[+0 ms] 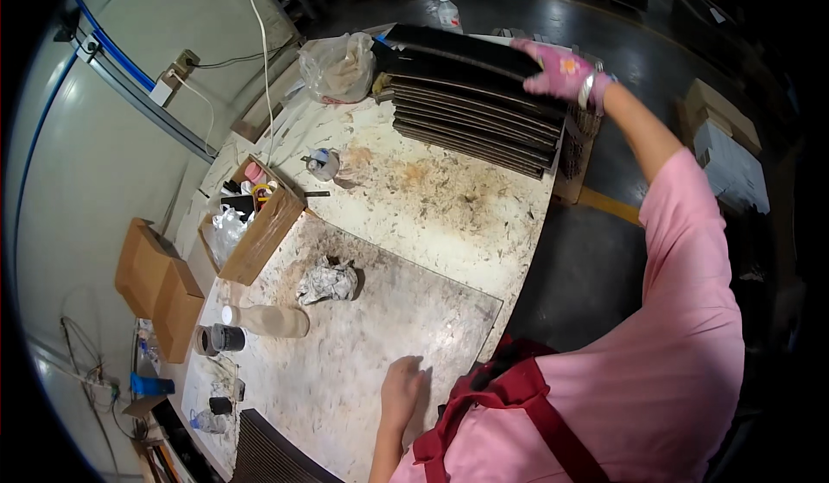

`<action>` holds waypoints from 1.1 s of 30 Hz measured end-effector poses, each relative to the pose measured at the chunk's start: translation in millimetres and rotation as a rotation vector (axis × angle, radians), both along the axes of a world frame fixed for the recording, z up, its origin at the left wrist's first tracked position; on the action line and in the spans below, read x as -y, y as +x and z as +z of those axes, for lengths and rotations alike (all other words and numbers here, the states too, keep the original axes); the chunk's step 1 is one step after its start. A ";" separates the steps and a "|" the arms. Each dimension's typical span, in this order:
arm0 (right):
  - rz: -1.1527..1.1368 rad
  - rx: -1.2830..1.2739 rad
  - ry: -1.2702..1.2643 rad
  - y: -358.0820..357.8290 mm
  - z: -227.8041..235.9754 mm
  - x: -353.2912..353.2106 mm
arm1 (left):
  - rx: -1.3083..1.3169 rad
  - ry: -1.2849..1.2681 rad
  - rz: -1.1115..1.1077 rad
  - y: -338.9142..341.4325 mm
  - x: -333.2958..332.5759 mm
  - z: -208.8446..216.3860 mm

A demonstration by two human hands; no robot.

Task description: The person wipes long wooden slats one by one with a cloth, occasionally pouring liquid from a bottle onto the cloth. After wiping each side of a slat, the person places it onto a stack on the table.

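Observation:
At the far right of the table, my right hand [563,74], in a pink glove with a flower pattern, is closed on the right end of the top black panel [466,51]. Its thumb is on the near side and its fingers are at the far edge. Beneath it lies a stack of dark, thin panels [475,116], their edges facing me. My left hand [403,388] is bare and hovers over or rests on the worn grey board [414,310] near my body. Its fingers are loosely bent and partly hidden, with nothing visible in them.
A crumpled rag [328,281], a cloudy bottle [268,320] and a small container [323,165] stand on the table. Left are a box of supplies [259,237] and an open carton [160,284]. Ribbed dark pieces [272,453] lie nearby; a plastic bag [338,68] and water bottle [448,15] stand far back.

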State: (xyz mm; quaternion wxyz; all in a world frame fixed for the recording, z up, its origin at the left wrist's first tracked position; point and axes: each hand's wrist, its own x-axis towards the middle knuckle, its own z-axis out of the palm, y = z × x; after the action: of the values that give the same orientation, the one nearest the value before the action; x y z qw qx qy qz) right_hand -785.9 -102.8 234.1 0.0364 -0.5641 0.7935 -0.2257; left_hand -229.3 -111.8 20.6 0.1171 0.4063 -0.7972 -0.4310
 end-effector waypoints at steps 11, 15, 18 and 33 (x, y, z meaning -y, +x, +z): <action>-0.075 0.093 0.047 -144.5 -45.9 58.9 | 0.299 -0.541 0.730 180.5 29.9 1.7; -0.104 0.063 0.306 -130.3 -38.4 58.7 | 0.737 -0.723 0.878 267.2 -21.6 9.4; -0.114 0.019 0.286 -127.3 -37.5 56.9 | 0.983 -0.453 1.053 284.6 -56.8 6.7; 0.781 0.206 0.084 302.5 -196.3 169.8 | 0.971 -0.496 0.952 288.1 -97.4 7.2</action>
State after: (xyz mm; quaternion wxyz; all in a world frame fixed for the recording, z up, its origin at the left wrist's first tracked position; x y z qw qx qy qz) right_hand -483.3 -272.6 37.8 0.2218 -0.7954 0.5203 -0.2179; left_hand 58.8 -14.3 27.8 0.0134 0.8165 -0.5702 0.0893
